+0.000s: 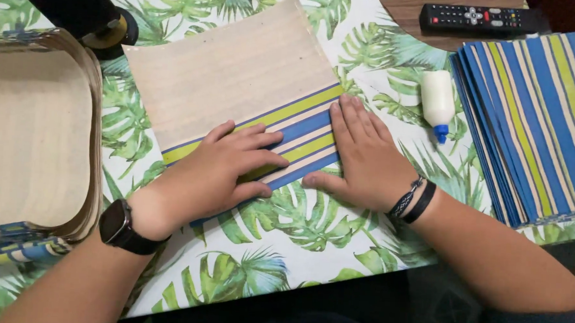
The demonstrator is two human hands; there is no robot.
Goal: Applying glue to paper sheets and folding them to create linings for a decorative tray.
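1. Left hand [226, 168]: laid flat, palm down, fingers spread and extended toward the right. It presses on the folded striped flap [282, 138] of the paper sheet [233, 69]. Nothing is gripped; the hand bears down only. A black smartwatch [120, 228] sits on this wrist.
2. Right hand [365, 155]: also flat and palm down, fingers together and pointing away from the person, thumb stretched out to the left along the lower edge of the flap. It holds nothing; it presses on the right end of the flap. Two dark bracelets [414, 200] circle this wrist.
3. Paper sheet: lies on the table centre, slightly rotated, plain beige side up. Its near edge is folded over, exposing the printed side in blue, yellow-green and cream stripes. Both hands rest on this folded band, their fingertips close to each other.
4. Tablecloth [297, 239]: white with a green and blue palm-leaf print; the sheet lies directly on it.
5. Glue bottle [437, 100]: small, white, with a blue nozzle, lying on its side to the right of the sheet, nozzle toward the person, near the right hand but apart from it.
6. Striped sheet stack [541, 121]: fanned pile, printed side up, at the right edge, just beside the glue bottle.
7. Beige stack [36, 137]: thick pile of sheets, plain side up, at the left edge.
8. Remote control [478, 18]: black, on bare wood at the top right.
9. Black cylinder [81, 10]: dark object with a yellowish ring at the top left, touching the sheet's far corner area; its kind cannot be determined.
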